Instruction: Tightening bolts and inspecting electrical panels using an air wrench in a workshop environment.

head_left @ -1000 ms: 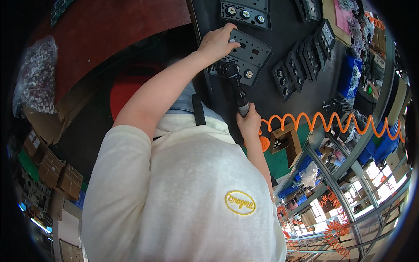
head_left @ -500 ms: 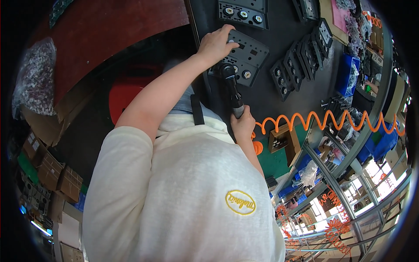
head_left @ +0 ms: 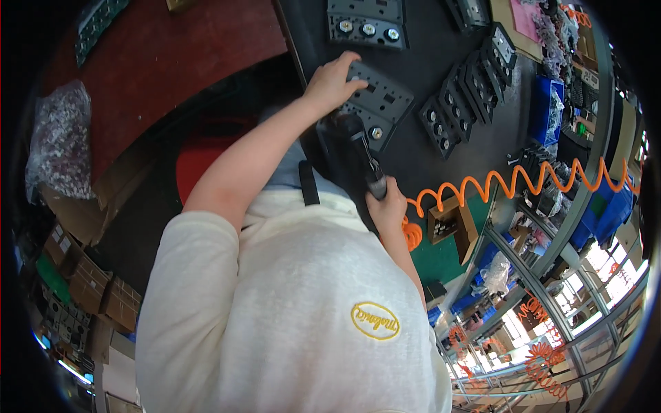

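Note:
My left hand [head_left: 334, 82] lies flat on a dark grey plastic panel [head_left: 385, 96] on the black bench top, pressing its near corner. My right hand [head_left: 386, 204] is wrapped around the handle of a black powered screwdriver [head_left: 359, 150]. The tool points up and away from me, and its tip is at a round socket on the panel's near edge. An orange coiled cable [head_left: 509, 180] runs from the tool's rear to the right. My white shirt fills the lower half of the picture.
A second grey panel with three round sockets [head_left: 365, 27] lies beyond. A row of similar panels [head_left: 461, 89] stands to the right, next to a blue bin [head_left: 544, 110]. A small wooden box [head_left: 449, 224] sits by my right hand. A bag of parts [head_left: 58, 138] lies at far left.
Both hands, the tool and the panel sit slightly lower in the picture. My grip on the screwdriver and my left hand's hold on the panel are unchanged.

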A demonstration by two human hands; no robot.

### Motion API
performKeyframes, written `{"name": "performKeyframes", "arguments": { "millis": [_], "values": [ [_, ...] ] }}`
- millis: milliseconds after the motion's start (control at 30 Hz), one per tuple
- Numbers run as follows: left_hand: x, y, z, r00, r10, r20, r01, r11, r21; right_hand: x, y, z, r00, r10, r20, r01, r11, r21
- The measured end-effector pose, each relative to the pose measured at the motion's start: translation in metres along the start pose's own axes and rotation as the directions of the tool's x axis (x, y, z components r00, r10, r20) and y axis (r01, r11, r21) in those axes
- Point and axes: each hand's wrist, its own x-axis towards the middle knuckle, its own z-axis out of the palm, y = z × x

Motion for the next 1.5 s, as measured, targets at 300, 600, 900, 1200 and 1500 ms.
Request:
{"name": "performKeyframes", "arguments": {
  "millis": [300,600,900,1200,1500],
  "values": [
    [0.068,0.016,-0.042,0.947,-0.107,-0.303,-0.017,0.925,-0.38,-0.009,-0.003,-0.04,0.958,0.249,-0.14,-0.199,0.933,0.299],
    [0.137,0.013,-0.077,0.939,0.045,-0.34,0.208,0.713,0.669,0.0,0.016,-0.035,0.911,0.398,-0.11,-0.337,0.871,0.358],
    [0.11,0.091,0.133,0.949,-0.094,0.3,0.048,0.986,0.157,0.0,0.043,-0.05,0.765,0.636,-0.106,-0.492,0.683,0.54],
    [0.103,0.083,0.11,0.82,-0.18,0.543,0.348,0.911,-0.222,-0.021,0.061,-0.067,0.771,0.624,-0.129,-0.479,0.701,0.529],
    [0.003,0.041,0.016,0.896,-0.248,0.368,0.275,0.961,-0.023,-0.026,0.059,-0.05,0.866,0.499,0.026,-0.463,0.782,0.417]
  ]
}}
